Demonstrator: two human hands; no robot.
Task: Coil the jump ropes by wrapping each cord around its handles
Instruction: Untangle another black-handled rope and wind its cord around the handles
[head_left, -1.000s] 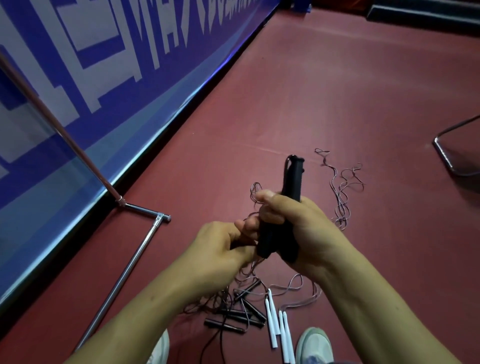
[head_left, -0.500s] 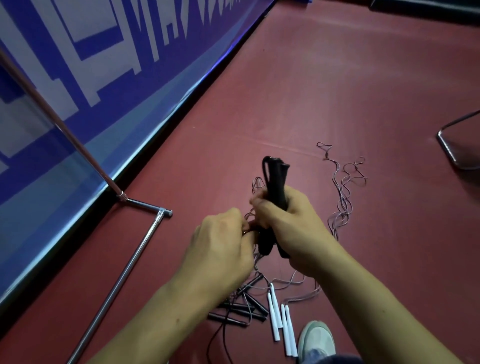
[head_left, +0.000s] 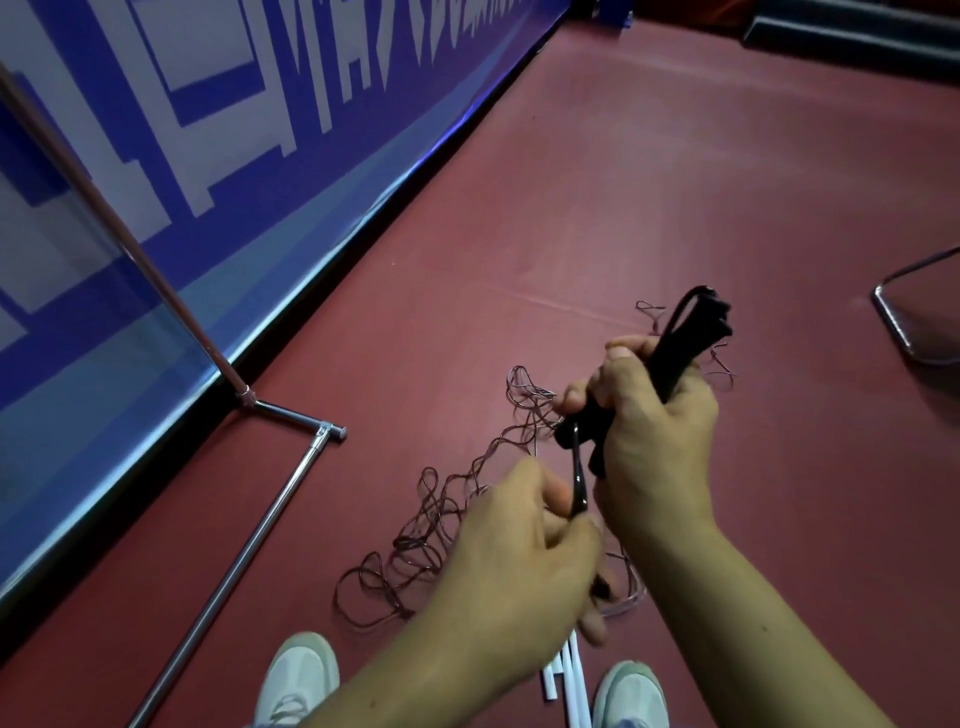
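My right hand (head_left: 657, 434) grips a pair of black jump-rope handles (head_left: 680, 343) held together, their tops tilted up and to the right. A black cord (head_left: 578, 480) runs down from the lower end of the handles into my left hand (head_left: 524, 551), which pinches it just below. A tangle of thin reddish cords (head_left: 441, 525) lies on the red floor under and left of my hands. White handles (head_left: 566, 675) lie on the floor between my shoes, partly hidden by my left hand.
A chrome stand with a slanted pole and floor bar (head_left: 270, 519) lies to the left, in front of a blue and white banner (head_left: 208, 130). A metal chair leg (head_left: 904, 322) sits at the right edge. My white shoes (head_left: 298, 675) are at the bottom.
My right hand has moved right and tilted the black handles to the right. My left hand has dropped lower and drawn a length of black cord down from the handles.
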